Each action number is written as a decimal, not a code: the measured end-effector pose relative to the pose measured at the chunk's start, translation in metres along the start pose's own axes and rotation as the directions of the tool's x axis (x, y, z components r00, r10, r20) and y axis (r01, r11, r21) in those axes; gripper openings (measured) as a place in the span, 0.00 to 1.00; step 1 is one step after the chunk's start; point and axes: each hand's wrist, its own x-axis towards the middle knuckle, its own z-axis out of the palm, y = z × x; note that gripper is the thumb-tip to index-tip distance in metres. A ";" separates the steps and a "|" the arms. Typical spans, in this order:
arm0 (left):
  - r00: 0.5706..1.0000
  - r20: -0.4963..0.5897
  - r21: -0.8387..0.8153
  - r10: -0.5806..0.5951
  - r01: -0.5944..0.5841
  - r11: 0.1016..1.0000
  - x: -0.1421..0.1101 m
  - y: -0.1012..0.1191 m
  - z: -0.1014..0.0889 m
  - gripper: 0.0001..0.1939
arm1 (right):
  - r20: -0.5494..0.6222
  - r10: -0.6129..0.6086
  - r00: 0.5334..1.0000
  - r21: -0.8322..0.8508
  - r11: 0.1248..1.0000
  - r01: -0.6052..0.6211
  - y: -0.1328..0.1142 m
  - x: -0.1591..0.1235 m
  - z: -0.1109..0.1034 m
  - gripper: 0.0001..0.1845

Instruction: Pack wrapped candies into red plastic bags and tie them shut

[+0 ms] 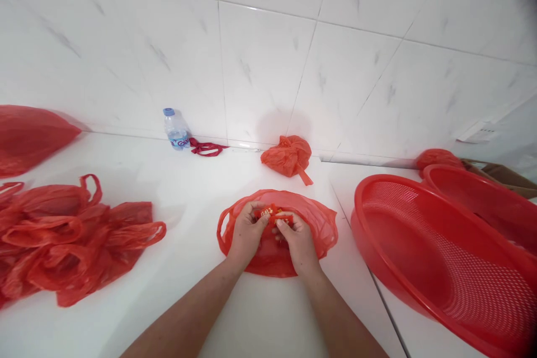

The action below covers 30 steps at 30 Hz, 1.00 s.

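My left hand (248, 230) and my right hand (298, 241) meet over an open red plastic bag (327, 207) on the white table. Between the left thumb and fingers is a small red piece with pale yellow marks (265, 212). My right thumb and fingers pinch another small red piece (286, 218) right beside it. Whether the two pieces are joined, and exactly what they are, I cannot make out. The bag is spread out beneath both hands, one handle loop lying to the left. Its inside is partly hidden by my hands.
Crumpled red plastic bags (79, 235) lie at left, below a filled-looking red bag (29, 137). Along the tiled wall stand a water bottle (176, 131), a dark red ribbon (207, 149) and a knotted red bag (287, 155). Large red plastic baskets (403, 246) occupy the right.
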 end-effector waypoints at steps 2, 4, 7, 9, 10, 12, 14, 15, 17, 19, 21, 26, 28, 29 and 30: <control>1.000 0.001 -0.011 -0.026 0.026 1.000 -0.002 0.001 0.000 0.17 | 0.004 0.013 1.000 -0.008 1.000 -0.013 -0.003 -0.002 0.002 0.10; 1.000 0.016 -0.023 -0.027 0.027 0.999 -0.003 0.003 0.000 0.16 | 0.005 0.047 0.999 0.003 0.999 -0.047 -0.004 -0.002 0.002 0.10; 0.998 0.064 -0.055 0.004 -0.001 0.999 -0.004 0.005 0.001 0.14 | -0.001 0.043 0.999 0.029 0.999 -0.043 -0.001 0.000 0.002 0.10; 0.993 0.114 -0.081 0.025 -0.016 0.997 -0.004 0.005 0.001 0.14 | -0.009 0.017 1.000 0.056 0.998 -0.017 0.002 0.001 0.002 0.11; 0.991 0.131 -0.091 0.035 -0.023 0.996 -0.003 0.004 0.001 0.15 | -0.011 0.009 1.000 0.070 0.998 -0.008 0.003 0.002 0.002 0.12; 0.988 0.143 -0.096 0.048 -0.035 0.995 -0.002 0.001 0.001 0.15 | -0.008 0.003 1.000 0.075 0.997 -0.003 0.004 0.002 0.002 0.13; 0.990 0.132 -0.089 0.057 -0.045 0.995 0.000 -0.002 0.001 0.14 | -0.005 0.001 1.000 0.042 0.999 -0.001 0.003 0.002 0.001 0.14; 0.990 0.126 -0.082 0.059 -0.049 0.995 0.000 -0.003 0.001 0.13 | -0.012 -0.002 1.000 0.020 1.000 0.003 0.003 0.002 0.001 0.15; 0.991 0.121 -0.067 0.062 -0.054 0.996 0.000 -0.003 0.000 0.13 | -0.034 -0.017 0.999 -0.015 1.000 0.016 0.001 0.002 0.000 0.16; 0.989 0.135 -0.063 0.057 -0.049 0.997 -0.002 -0.001 0.001 0.14 | -0.048 -0.035 0.998 -0.051 0.998 0.032 0.002 0.003 -0.002 0.16; 0.987 0.154 -0.068 0.050 -0.040 0.997 -0.006 0.000 0.004 0.17 | -0.053 -0.051 0.997 -0.087 0.995 0.046 0.003 0.004 -0.003 0.14; 0.994 0.088 -0.086 0.061 -0.053 0.995 -0.014 -0.002 0.013 0.20 | -0.070 -0.059 0.996 -0.038 0.998 0.057 0.005 0.002 -0.003 0.11; 0.996 0.062 -0.093 0.071 -0.065 0.993 -0.014 -0.004 0.014 0.17 | -0.086 -0.044 0.995 -0.006 0.999 0.043 0.004 0.000 -0.003 0.11; 0.996 0.053 -0.086 0.073 -0.069 0.994 -0.013 -0.004 0.014 0.16 | -0.094 -0.037 0.995 0.006 0.999 0.038 0.003 -0.001 -0.002 0.11; 0.996 0.048 -0.077 0.073 -0.069 0.995 -0.011 -0.003 0.013 0.14 | -0.097 -0.033 0.995 0.014 0.999 0.034 0.003 -0.002 -0.002 0.12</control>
